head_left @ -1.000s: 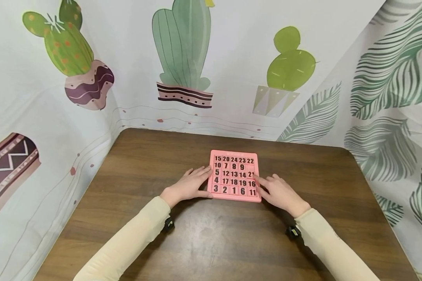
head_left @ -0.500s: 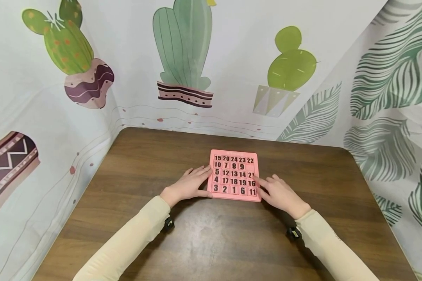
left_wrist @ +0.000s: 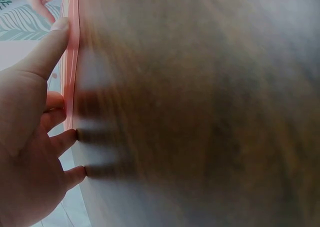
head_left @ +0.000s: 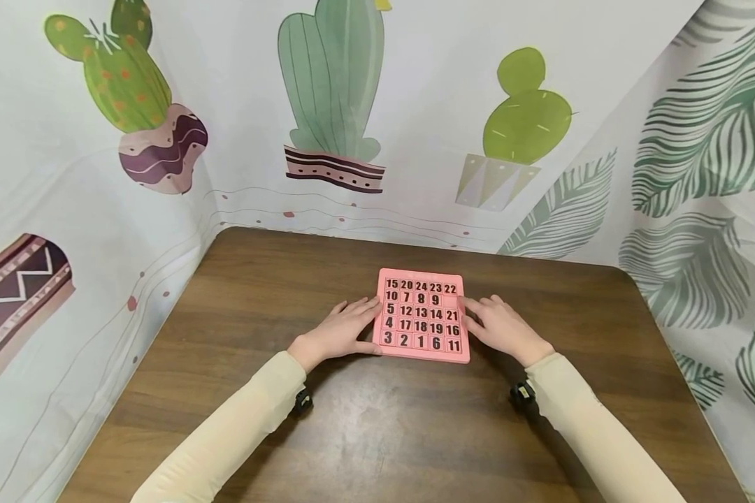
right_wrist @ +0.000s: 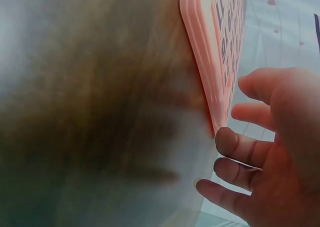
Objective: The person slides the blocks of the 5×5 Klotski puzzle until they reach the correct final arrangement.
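A pink sliding number puzzle [head_left: 420,354] lies flat on the table, its tiles printed with black numbers. The gap among the tiles sits at the right end of the second row, between the 22 tile [head_left: 450,289] and the 21 tile [head_left: 451,316]. My left hand [head_left: 335,335] rests along the puzzle's left side, fairly straight fingers at the edge and thumb [left_wrist: 47,49] against the lower left side. On the opposite side is my right hand [head_left: 506,332], loosely bent; its index fingertip is at the right rim beside the gap. In the right wrist view its fingers [right_wrist: 245,149] pinch nothing.
The brown wooden table [head_left: 377,433] extends around the puzzle. Behind it and at both sides hangs a white cloth [head_left: 428,105] printed with cacti and leaves. A small black device [head_left: 303,400] is worn on the left wrist and another [head_left: 522,392] on the right.
My right hand has moved slightly up and away from the 21 tile, to the rim beside the gap. The left hand has stayed put. The tiles' order looks the same.
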A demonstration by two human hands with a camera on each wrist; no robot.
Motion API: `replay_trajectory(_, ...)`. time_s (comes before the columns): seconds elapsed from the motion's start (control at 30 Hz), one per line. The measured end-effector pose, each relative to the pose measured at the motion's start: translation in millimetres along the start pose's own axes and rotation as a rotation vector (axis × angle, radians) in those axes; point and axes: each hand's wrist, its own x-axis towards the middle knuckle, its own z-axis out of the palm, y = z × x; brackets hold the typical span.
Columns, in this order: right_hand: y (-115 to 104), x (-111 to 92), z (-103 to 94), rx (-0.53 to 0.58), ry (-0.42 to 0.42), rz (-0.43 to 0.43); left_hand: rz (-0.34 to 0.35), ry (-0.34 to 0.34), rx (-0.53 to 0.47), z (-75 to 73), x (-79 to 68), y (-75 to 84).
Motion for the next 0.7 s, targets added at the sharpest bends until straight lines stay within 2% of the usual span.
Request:
replay_trajectory(0.33, 4.4, 17.0, 0.7, -0.008, -0.026, 0.031, 0.004, 0.014, 0.005, 0.8, -0.6, 0.3)
replay_trajectory(0.7, 2.7, 15.4, 4.8, -0.046, -0.036, 0.025, 0.006, 0.013, -0.003, -1.6, -1.6, 1.4)
